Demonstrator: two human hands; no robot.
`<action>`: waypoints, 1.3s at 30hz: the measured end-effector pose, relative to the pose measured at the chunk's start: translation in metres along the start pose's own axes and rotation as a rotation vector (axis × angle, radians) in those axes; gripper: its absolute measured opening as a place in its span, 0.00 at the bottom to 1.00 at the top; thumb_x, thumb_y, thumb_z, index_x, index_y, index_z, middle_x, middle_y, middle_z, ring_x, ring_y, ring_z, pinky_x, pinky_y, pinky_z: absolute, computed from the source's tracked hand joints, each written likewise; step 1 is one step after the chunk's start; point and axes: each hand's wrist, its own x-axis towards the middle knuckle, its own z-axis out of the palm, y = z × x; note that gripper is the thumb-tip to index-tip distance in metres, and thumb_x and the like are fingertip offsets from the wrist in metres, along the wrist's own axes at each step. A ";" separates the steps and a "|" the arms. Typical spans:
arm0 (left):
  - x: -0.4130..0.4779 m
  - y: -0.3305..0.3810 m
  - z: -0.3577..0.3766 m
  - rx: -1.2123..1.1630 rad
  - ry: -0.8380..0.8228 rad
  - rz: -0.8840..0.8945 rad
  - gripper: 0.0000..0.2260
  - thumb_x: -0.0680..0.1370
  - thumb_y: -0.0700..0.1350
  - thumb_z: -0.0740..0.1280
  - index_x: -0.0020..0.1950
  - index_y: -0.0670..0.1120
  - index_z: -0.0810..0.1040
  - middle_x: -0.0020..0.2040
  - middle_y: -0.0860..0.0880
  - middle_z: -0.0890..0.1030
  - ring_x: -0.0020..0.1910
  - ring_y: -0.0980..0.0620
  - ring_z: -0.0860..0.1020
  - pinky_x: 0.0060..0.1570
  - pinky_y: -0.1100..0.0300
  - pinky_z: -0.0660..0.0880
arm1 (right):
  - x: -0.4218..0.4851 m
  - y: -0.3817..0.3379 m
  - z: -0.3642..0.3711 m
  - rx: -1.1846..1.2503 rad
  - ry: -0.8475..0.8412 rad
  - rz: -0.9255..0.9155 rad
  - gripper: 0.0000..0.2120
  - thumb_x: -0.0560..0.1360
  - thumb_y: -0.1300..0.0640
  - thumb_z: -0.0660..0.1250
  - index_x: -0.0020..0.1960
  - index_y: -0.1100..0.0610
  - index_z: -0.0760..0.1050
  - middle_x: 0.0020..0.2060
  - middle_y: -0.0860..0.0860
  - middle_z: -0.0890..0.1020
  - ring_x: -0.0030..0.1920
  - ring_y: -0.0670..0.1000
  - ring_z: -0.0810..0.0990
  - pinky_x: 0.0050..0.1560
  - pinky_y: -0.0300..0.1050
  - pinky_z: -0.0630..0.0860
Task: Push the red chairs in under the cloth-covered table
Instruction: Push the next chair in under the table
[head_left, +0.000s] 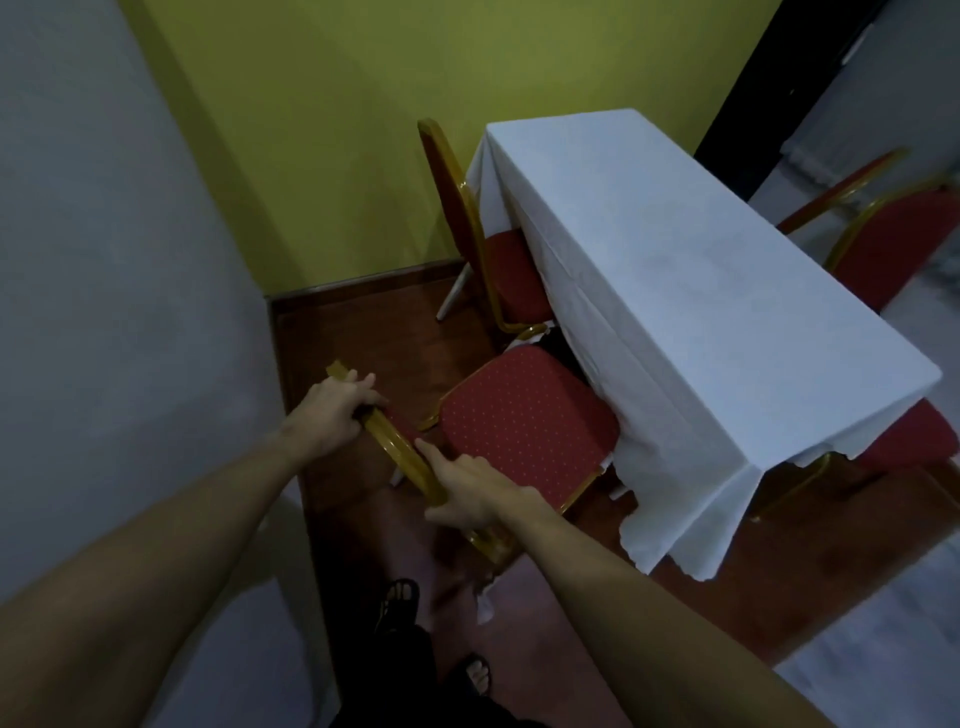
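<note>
The left hand (332, 413) grips the curved gold back rail (402, 454) of the dotted red chair (524, 426); the right hand (470, 493) rests straight-fingered on it. White cloth draping the desk (701, 286) meets the seat.

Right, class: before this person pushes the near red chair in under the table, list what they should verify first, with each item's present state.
1. Left hand grips the back rail: ok.
2. Right hand holds the rail firmly: cannot tell; its fingers lie fairly straight.
3. Seat faces the tablecloth: ok.
4. Tablecloth hangs clear of the seat: not ok; it drapes against the front edge.
5. Space underneath is free: cannot tell; the tablecloth hides it.
</note>
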 end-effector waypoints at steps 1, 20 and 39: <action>0.005 0.006 -0.002 0.011 -0.016 -0.003 0.23 0.74 0.35 0.66 0.67 0.51 0.75 0.75 0.44 0.66 0.75 0.42 0.63 0.71 0.42 0.64 | -0.002 0.004 -0.004 -0.003 0.010 -0.009 0.44 0.74 0.50 0.68 0.78 0.50 0.43 0.56 0.64 0.77 0.55 0.65 0.76 0.51 0.52 0.71; 0.257 0.068 -0.070 0.140 -0.221 0.377 0.23 0.75 0.33 0.62 0.69 0.47 0.73 0.71 0.43 0.72 0.71 0.41 0.67 0.65 0.46 0.67 | 0.084 0.114 -0.127 0.113 0.253 0.360 0.40 0.72 0.49 0.67 0.75 0.37 0.46 0.50 0.55 0.74 0.51 0.56 0.73 0.48 0.48 0.67; 0.327 0.107 -0.072 0.149 -0.156 0.491 0.20 0.76 0.36 0.63 0.67 0.47 0.75 0.70 0.44 0.73 0.69 0.39 0.69 0.67 0.48 0.68 | 0.090 0.164 -0.170 0.095 0.357 0.491 0.38 0.75 0.55 0.65 0.76 0.38 0.48 0.49 0.53 0.81 0.42 0.50 0.75 0.45 0.43 0.70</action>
